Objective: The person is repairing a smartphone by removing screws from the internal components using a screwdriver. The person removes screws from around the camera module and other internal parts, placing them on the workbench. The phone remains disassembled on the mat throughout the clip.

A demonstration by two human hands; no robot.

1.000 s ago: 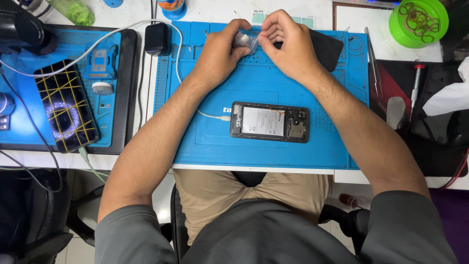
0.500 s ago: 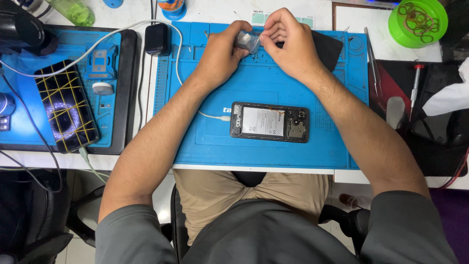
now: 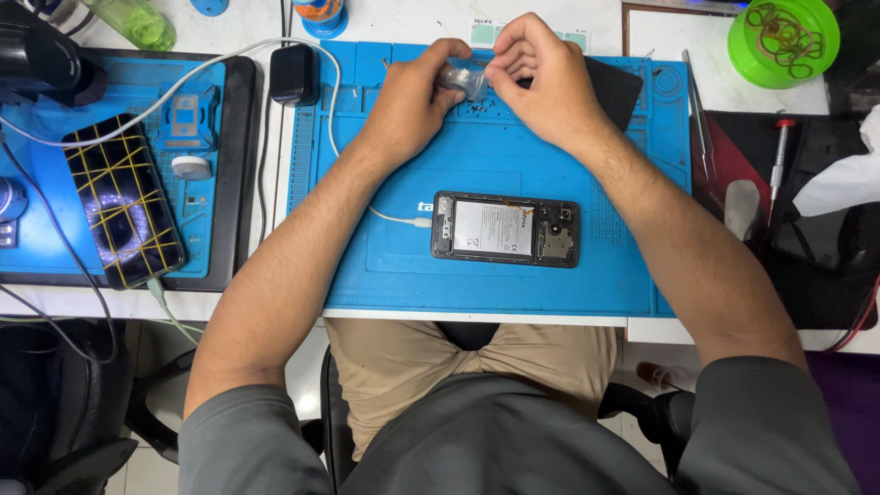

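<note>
My left hand and my right hand meet at the far end of the blue work mat. Both pinch a small clear plastic bag between their fingertips. What is in the bag is too small to make out. Tiny dark specks lie on the mat just below the bag. Nearer to me an opened phone lies flat with its back cover off, battery and board showing. A white cable is plugged into its left end.
A second phone with yellow lines on its screen lies on a blue mat at the left. A black charger block sits behind it. A green bowl, tweezers and a red-tipped screwdriver are at the right.
</note>
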